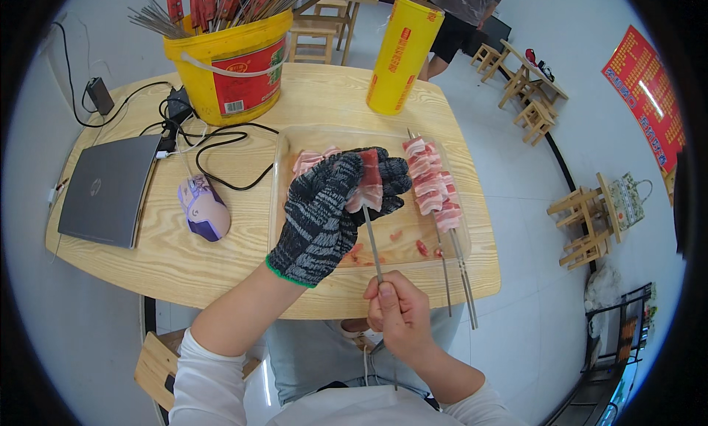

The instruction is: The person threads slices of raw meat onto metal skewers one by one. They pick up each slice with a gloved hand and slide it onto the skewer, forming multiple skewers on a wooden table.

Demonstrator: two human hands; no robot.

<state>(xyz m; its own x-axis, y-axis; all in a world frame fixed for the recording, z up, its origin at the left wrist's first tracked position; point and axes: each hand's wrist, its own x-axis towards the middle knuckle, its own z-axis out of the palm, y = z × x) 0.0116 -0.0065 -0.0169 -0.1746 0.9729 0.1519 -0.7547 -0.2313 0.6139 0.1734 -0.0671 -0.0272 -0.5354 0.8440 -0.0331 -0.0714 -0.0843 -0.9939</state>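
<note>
My left hand point(326, 210), in a black and grey knitted glove with a green cuff, grips a slice of raw meat point(369, 180) between thumb and fingers. A metal skewer point(374, 243) runs up into that meat. Bare, my right hand point(399, 310) holds the skewer's lower part. Both hands are over the near side of a clear plastic tray point(272, 205). Filled meat skewers point(428, 183) lie along the tray's right side, their metal ends over its near rim. More raw meat point(315, 159) sits partly hidden behind the glove.
A yellow bucket point(193, 89) of skewers and a yellow roll of cling film point(404, 55) stand behind the tray. To the left are a closed HP laptop point(108, 191), a computer mouse point(203, 207) and black cables point(221, 185). A person point(462, 17) stands beyond the table.
</note>
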